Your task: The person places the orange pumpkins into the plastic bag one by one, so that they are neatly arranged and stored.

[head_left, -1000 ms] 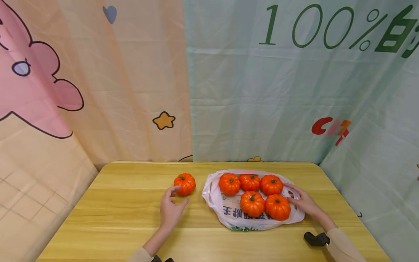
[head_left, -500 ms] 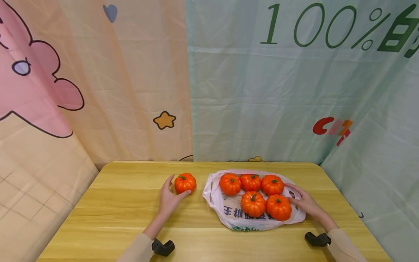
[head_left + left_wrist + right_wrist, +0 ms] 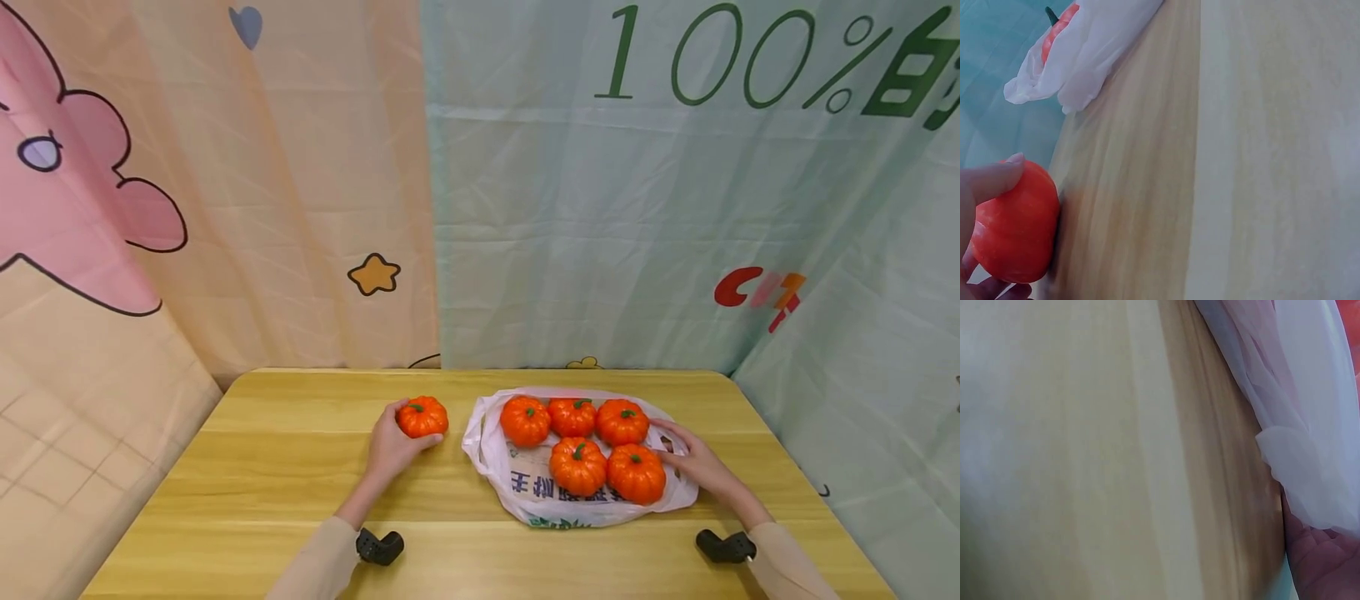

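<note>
In the head view, a small orange pumpkin (image 3: 423,418) with a green stem sits on the table left of a white plastic bag (image 3: 487,446). My left hand (image 3: 392,446) grips this pumpkin, fingers on its far left side and thumb along its near side. The left wrist view shows the thumb lying over the pumpkin (image 3: 1019,231), with fingertips below it. My right hand (image 3: 697,462) holds the bag's right edge. Folds of the bag (image 3: 1310,444) cover part of that hand in the right wrist view. Several similar pumpkins (image 3: 577,467) lie inside the bag's wide mouth.
The wooden table (image 3: 247,483) runs back to printed fabric curtains (image 3: 570,233), which hang behind it and along both sides. Black wrist devices (image 3: 380,547) are worn at both sleeves.
My left hand has moved up against the lone pumpkin, and its spread fingers and thumb have closed round it. The right hand and the bag stay in place.
</note>
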`<state>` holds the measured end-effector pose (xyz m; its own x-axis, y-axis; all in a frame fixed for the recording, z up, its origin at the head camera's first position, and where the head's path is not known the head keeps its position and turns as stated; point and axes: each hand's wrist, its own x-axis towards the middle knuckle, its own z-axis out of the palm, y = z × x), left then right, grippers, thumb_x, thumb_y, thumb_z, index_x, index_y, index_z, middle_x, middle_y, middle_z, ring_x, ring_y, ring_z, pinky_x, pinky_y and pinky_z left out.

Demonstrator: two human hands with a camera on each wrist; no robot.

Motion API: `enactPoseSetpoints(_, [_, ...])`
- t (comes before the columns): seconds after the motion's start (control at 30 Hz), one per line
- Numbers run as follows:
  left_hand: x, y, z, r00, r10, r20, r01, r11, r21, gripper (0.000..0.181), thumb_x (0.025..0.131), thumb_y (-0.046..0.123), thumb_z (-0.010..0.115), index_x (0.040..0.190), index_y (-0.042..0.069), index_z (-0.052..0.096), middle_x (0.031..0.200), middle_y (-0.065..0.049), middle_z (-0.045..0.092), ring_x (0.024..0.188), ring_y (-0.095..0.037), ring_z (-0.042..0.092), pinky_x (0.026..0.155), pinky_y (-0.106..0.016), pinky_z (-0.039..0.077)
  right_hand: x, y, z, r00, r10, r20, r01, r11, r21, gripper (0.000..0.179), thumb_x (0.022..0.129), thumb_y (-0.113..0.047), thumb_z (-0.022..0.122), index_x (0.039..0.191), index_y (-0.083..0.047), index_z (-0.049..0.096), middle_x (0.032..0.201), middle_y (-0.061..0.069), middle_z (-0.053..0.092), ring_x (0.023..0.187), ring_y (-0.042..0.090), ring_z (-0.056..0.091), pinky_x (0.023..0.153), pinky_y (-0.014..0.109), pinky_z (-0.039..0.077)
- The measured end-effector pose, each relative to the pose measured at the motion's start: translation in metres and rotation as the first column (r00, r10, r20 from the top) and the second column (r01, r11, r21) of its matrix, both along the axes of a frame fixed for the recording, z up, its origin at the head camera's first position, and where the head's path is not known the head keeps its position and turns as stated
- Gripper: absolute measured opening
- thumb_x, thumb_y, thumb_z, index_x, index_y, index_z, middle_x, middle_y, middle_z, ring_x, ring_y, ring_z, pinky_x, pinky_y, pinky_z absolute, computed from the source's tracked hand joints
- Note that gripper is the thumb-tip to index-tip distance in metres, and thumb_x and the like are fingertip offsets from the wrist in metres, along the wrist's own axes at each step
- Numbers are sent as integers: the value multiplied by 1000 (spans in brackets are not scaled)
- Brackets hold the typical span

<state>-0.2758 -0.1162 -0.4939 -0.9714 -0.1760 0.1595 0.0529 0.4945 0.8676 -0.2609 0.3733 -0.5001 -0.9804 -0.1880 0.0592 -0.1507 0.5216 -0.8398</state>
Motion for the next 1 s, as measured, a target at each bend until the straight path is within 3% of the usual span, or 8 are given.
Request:
enactPoseSetpoints(0.3, [1,-2,7,1000,-2,26,3,999,-46,87,64,24,89,135,-2,46,134,-27,52,121,-42,53,101,-54,44,0,-1,2,1000,1,-11,-1,1000,6,58,91,-15,63,140,6,40,146,33,33,133,47,24,106,71,18])
enactPoseSetpoints(0.47, [3,-2,5,1000,4,23,-3,1000,-29,88,63,23,90,135,-1,47,134,-28,53,121,-43,53,100,-54,45,2,-2,2,1000,2,-20,-1,999,35,56,92,-16,62,140,4,41,145,31,35,131,38,29,106,69,22])
enactPoseSetpoints(0.67, [5,-1,3,1000,20,4,-20,1000,2,87,62,20,91,135,-1,48,134,-27,53,121,-43,53,100,-54,45,2,-3,1,1000,12,-23,-12,1000,16,57,92,-16,63,140,5,41,145,32,34,131,43,26,105,71,19])
enactPoseSetpoints(0.73, [6,0,2,999,32,0,-32,999,5,86,62,19,91,134,-2,49,133,-27,54,121,-42,53,100,-54,45,2,-2,0,1000,7,-19,-7,1000,16,57,91,-17,63,140,4,41,145,31,35,132,36,29,106,71,20])
enactPoseSetpoints(0.83, [7,1,3,999,51,-6,-51,998,24,85,61,19,91,133,-2,50,131,-27,55,120,-42,54,100,-54,45,1,-1,-2,1000,1,-21,-1,1000,8,57,91,-18,64,139,3,42,144,30,36,129,8,35,106,71,19])
enactPoseSetpoints(0.9, [7,2,4,998,60,-12,-59,998,29,85,61,19,91,132,-3,50,130,-27,56,119,-42,55,100,-54,45,1,0,-3,1000,4,-23,-4,1000,5,57,91,-18,64,139,4,42,144,31,35,126,1,34,105,71,19])
enactPoseSetpoints(1.0, [7,3,5,997,69,-17,-68,997,43,85,61,19,91,132,-3,51,129,-27,56,119,-42,55,100,-54,45,1,0,-2,1000,7,-15,-7,1000,-3,57,91,-17,63,139,5,41,144,33,34,132,17,34,105,72,18])
